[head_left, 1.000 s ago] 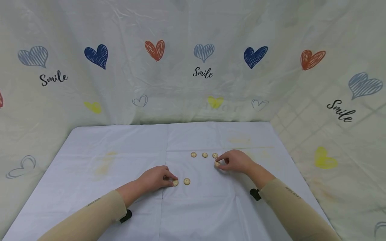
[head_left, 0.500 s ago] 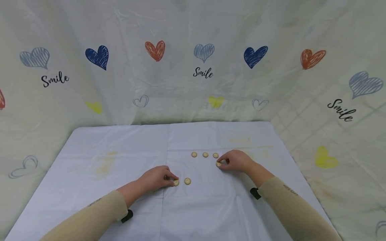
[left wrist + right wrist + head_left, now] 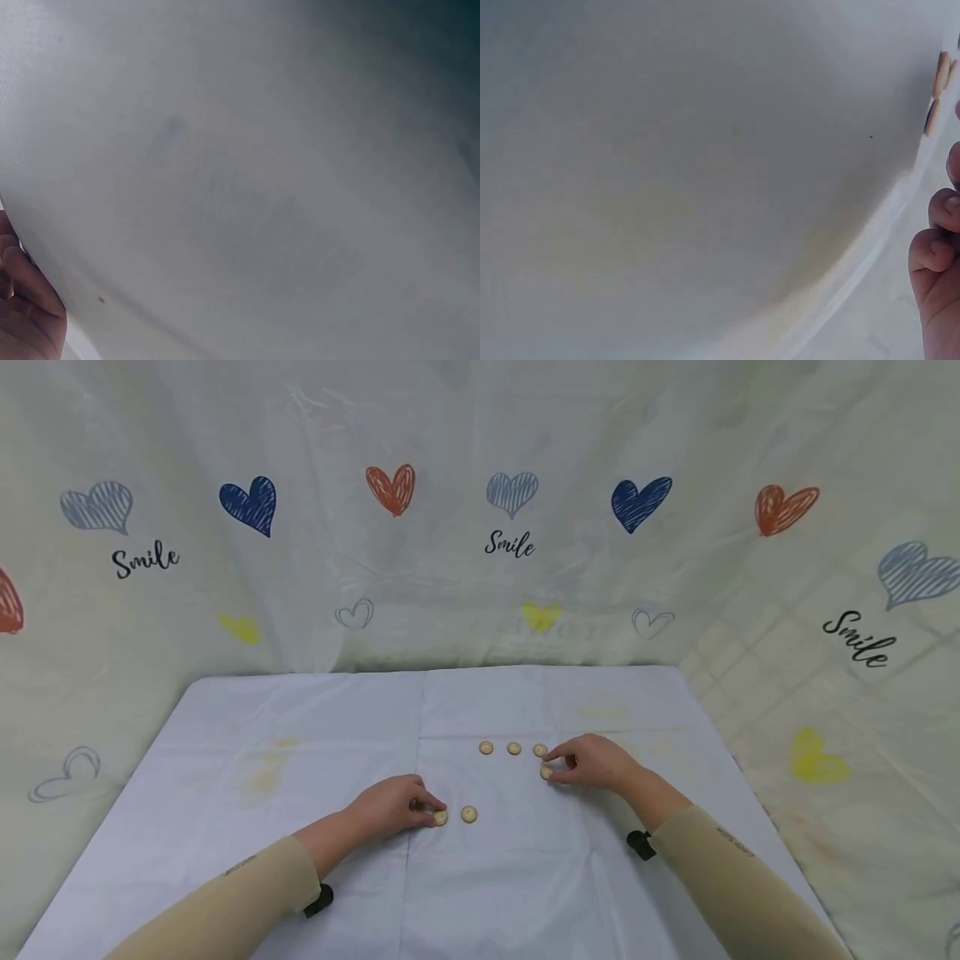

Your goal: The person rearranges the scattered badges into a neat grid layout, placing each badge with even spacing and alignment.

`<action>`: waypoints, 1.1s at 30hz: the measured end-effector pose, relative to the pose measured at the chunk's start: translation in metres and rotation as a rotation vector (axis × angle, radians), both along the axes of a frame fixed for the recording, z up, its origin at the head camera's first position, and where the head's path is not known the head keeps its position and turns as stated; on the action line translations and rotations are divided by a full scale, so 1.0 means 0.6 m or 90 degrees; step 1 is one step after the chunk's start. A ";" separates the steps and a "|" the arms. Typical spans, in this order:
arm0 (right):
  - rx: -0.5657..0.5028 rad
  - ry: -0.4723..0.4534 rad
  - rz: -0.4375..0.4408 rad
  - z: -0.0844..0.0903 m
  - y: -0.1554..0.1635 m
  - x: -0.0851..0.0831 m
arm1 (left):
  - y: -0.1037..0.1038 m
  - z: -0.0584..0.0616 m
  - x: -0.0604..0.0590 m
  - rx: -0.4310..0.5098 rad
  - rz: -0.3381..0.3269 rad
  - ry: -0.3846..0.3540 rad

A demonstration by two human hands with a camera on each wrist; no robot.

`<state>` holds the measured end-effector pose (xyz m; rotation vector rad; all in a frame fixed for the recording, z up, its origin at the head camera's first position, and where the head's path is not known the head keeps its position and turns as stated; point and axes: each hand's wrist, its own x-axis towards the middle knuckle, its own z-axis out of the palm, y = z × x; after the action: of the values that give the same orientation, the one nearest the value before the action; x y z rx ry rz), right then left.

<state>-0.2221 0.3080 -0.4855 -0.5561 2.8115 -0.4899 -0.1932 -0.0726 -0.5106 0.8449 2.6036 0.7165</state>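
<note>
Several small tan buttons lie on a white cloth (image 3: pixel 300 760). Three of them form a row (image 3: pixel 513 748) past the middle. My right hand (image 3: pixel 592 762) pinches a fourth button (image 3: pixel 546 772) just below the row's right end. My left hand (image 3: pixel 393 806) rests on the cloth with its fingertips on a button (image 3: pixel 440 817); another button (image 3: pixel 468 814) lies just right of it. The right wrist view shows curled fingers (image 3: pixel 934 255) and two buttons (image 3: pixel 937 94) at its right edge. In the left wrist view only the cloth and a bit of palm (image 3: pixel 22 315) are visible.
A pale curtain (image 3: pixel 480 527) printed with hearts and "Smile" hangs behind and to both sides of the table. The cloth has faint yellow stains (image 3: pixel 258 768) on its left half. Black wrist straps (image 3: pixel 637 843) sit on both arms.
Both hands stay on their buttons. The right hand's button sits slightly lower and nearer the row's end; the view has shifted a little.
</note>
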 end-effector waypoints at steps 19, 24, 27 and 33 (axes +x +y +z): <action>-0.086 -0.077 0.036 0.004 -0.050 0.009 | 0.000 -0.003 0.000 0.001 -0.001 -0.001; -0.081 -0.084 0.081 0.000 -0.089 0.011 | -0.002 -0.003 0.003 0.002 -0.004 0.002; -0.077 -0.081 0.121 -0.003 -0.113 0.011 | -0.002 -0.002 0.002 -0.004 -0.001 -0.001; -0.051 -0.078 0.158 -0.003 -0.151 0.013 | -0.001 0.000 0.001 -0.006 -0.010 0.002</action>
<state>-0.2144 0.2175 -0.4875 -0.8484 2.5699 -0.5667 -0.1924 -0.0734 -0.5105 0.8639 2.5984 0.6982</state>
